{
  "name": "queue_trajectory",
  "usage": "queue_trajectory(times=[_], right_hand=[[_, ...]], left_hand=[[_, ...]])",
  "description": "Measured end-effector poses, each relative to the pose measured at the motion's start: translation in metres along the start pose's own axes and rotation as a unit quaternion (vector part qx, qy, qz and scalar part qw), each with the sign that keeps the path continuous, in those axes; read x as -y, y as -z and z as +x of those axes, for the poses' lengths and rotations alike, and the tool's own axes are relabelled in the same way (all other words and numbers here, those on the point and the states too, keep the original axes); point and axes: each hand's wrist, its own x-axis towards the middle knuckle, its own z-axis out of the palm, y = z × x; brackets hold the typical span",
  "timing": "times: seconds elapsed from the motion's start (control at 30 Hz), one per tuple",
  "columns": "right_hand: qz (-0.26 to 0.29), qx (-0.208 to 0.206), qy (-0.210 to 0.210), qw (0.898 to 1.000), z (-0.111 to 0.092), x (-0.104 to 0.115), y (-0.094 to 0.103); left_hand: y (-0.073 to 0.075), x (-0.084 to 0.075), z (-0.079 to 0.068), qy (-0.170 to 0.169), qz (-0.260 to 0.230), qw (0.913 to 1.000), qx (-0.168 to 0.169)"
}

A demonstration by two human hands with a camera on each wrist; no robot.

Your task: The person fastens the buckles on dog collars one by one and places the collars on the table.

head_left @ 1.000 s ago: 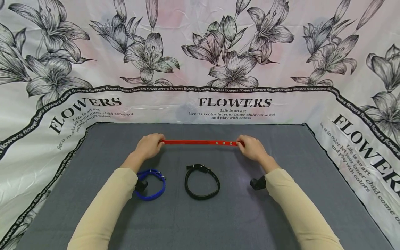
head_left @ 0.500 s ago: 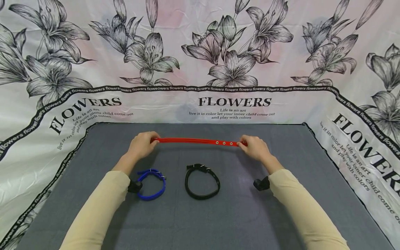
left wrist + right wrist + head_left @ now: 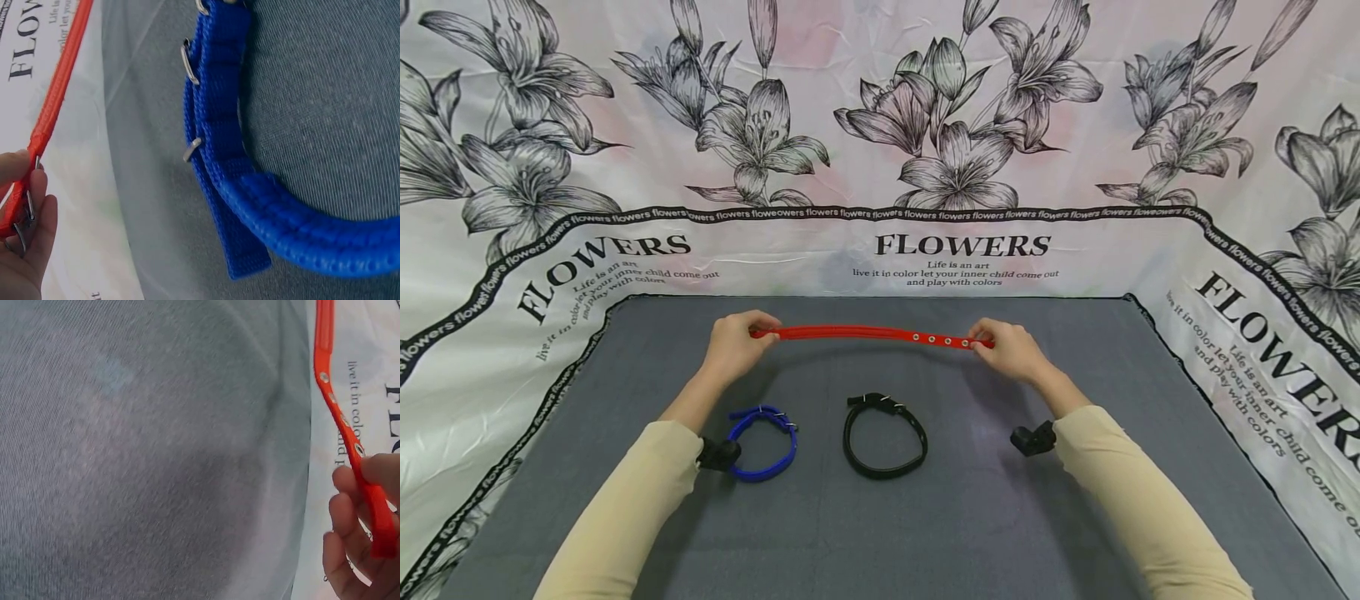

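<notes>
The black collar (image 3: 886,474) has a bright blue collar (image 3: 763,476) to its left, plain grey cloth (image 3: 880,537) beneath, 2 beige sleeves (image 3: 1150,504) flanking it; beyond it, a red collar (image 3: 850,332) with 4 silver eyelets (image 3: 932,339), then pink-tinged white cloth (image 3: 790,260) patterned with black-and-grey lilies (image 3: 958,167).

Centre collar (image 3: 886,474) on tabletop (image 3: 955,542), taken as hub: second collar (image 3: 763,476) at 9 o'clock, near, not touching; strap (image 3: 850,332) at 12, spanning from left hand (image 3: 736,342) at 10 to right hand (image 3: 1011,352) at 2, an end in each. Backdrop cloth (image 3: 760,258) farther out at 12, behind strap.
</notes>
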Motion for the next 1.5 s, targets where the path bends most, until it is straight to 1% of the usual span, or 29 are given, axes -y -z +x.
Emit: queue_trajectory(times=[0.1,0.2,0.3,0.4,0.47,0.53,0.57,0.7,0.77,0.8,0.87,0.97,1.07,1.17,1.2,1.23,1.3,1.4,1.5], right_hand=[[0.048,0.007,-0.011,0.999,0.002,0.002,0.002],[0.113,0.009,-0.034,0.993,0.004,0.005,0.004],[0.185,0.007,-0.054,0.981,0.006,0.006,0.006],[0.244,0.001,-0.070,0.967,0.007,0.006,0.007],[0.267,-0.004,-0.079,0.961,0.007,0.006,0.007],[0.277,-0.007,-0.082,0.957,0.007,0.006,0.008],[0.277,-0.009,-0.082,0.957,0.007,0.007,0.008],[0.288,-0.023,-0.068,0.955,0.007,0.007,0.008],[0.290,-0.037,-0.058,0.955,0.007,0.008,0.007],[0.291,-0.045,-0.053,0.954,0.008,0.008,0.007],[0.290,-0.062,-0.047,0.954,0.008,0.009,0.007],[0.298,-0.083,-0.044,0.950,0.009,0.011,0.007],[0.336,-0.097,-0.038,0.936,0.011,0.012,0.006],[0.381,-0.106,-0.028,0.918,0.012,0.015,0.006],[0.396,-0.109,-0.027,0.911,0.013,0.016,0.005],[0.404,-0.111,-0.027,0.908,0.013,0.017,0.005],[0.416,-0.114,-0.027,0.902,0.014,0.019,0.005],[0.430,-0.114,-0.029,0.895,0.015,0.021,0.004],[0.438,-0.107,-0.029,0.892,0.014,0.024,0.004]], left_hand=[[0.001,-0.002,0.000,0.011,-0.022,0.9997,-0.007],[0.002,-0.003,0.002,0.030,-0.050,0.9983,-0.007],[0.002,-0.004,0.004,0.056,-0.087,0.9946,-0.007],[0.003,-0.006,0.005,0.084,-0.141,0.9864,-0.004],[0.003,-0.007,0.006,0.101,-0.184,0.9777,0.005],[0.002,-0.009,0.007,0.114,-0.235,0.9650,0.016],[0.001,-0.010,0.007,0.118,-0.263,0.9572,0.021],[-0.002,-0.011,0.008,0.116,-0.363,0.9240,0.029],[-0.003,-0.011,0.008,0.108,-0.392,0.9132,0.027],[-0.004,-0.011,0.008,0.104,-0.400,0.9104,0.025],[-0.004,-0.011,0.008,0.097,-0.406,0.9085,0.021],[-0.005,-0.013,0.007,0.087,-0.411,0.9073,0.018],[-0.004,-0.014,0.007,0.086,-0.401,0.9118,0.011],[-0.004,-0.016,0.006,0.086,-0.384,0.9193,-0.003],[-0.004,-0.017,0.006,0.087,-0.380,0.9209,-0.008],[-0.005,-0.018,0.006,0.086,-0.379,0.9212,-0.011],[-0.005,-0.019,0.006,0.088,-0.379,0.9212,-0.018],[-0.005,-0.022,0.006,0.091,-0.377,0.9214,-0.023],[-0.006,-0.025,0.006,0.091,-0.373,0.9232,-0.027]])
